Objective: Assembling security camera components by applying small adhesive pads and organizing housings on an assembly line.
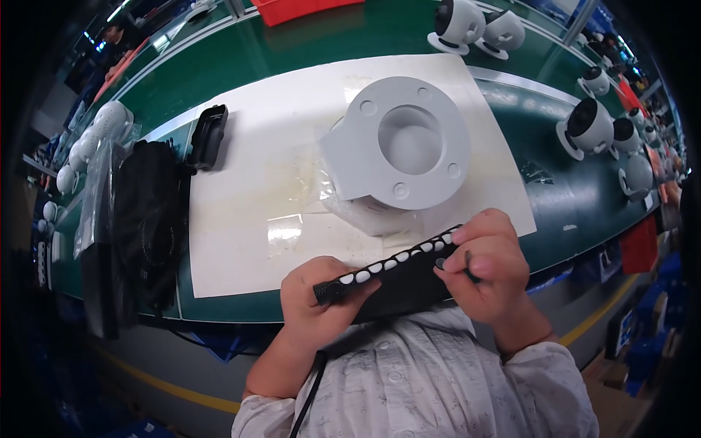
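Clasped in the left hand [305, 310] was one end of a black strip [390, 263]; the right hand [491, 271] pinched a small dark disc [440, 263] by its other end. White ovals [402, 257] lined the strip; the grey base's [356, 155] four round spots [399, 190] bore no dark disc. Both forearms angled inward, hands just before the white mat [244, 241]

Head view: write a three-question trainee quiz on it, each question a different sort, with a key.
1. True or false: the left hand lies flat and empty.

2. Fill the gap: the open black oblong plastic case lies to the ___ of the pale ring-shaped plastic fixture, as the picture shows it.

3. How many small circles show on the fixture's top face?

Key:
1. False; it grips a straight black strip lined with white oval pieces.
2. Left.
3. Four.
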Available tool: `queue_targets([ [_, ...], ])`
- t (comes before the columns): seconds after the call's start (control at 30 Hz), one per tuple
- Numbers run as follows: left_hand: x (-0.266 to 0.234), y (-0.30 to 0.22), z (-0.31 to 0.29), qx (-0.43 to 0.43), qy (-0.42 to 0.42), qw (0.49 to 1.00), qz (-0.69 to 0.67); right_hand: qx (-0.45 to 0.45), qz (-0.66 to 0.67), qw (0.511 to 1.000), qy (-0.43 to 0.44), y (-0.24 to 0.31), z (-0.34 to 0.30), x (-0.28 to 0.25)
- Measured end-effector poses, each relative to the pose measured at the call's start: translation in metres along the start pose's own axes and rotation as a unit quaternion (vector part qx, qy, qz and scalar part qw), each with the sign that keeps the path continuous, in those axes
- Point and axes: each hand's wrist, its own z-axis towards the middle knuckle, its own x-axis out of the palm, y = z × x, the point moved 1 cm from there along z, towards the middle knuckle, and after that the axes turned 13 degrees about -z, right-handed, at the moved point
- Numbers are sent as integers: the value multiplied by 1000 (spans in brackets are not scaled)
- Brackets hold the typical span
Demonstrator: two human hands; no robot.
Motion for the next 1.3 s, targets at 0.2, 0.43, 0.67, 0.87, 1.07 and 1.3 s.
queue_targets([
  [0.2, 2, -1, 2, 40, 14, 999, 20, -73, 83, 993, 48, 9, 9, 5],
  [0.43, 5, -18, 15, 63, 37, 996, 49, -42, 111, 992, 33, -16, 77, -19],
  [0.67, 8, -7, 23, 136, 114, 983, 38, 116, 168, 974, 94, -48, 110, -4],
  [0.87, 4, -8, 19, 125, 145, 980, 56, -23, -41, 990, 133, -38, 109, -13],
  [1.07, 3, -4, 20, 138, 155, 977, 51, -90, -133, 980, 113, -19, 110, -21],
  [1.3, 8, -2, 21, 147, 128, 979, 63, 73, 148, 967, 191, -25, 120, 9],
])
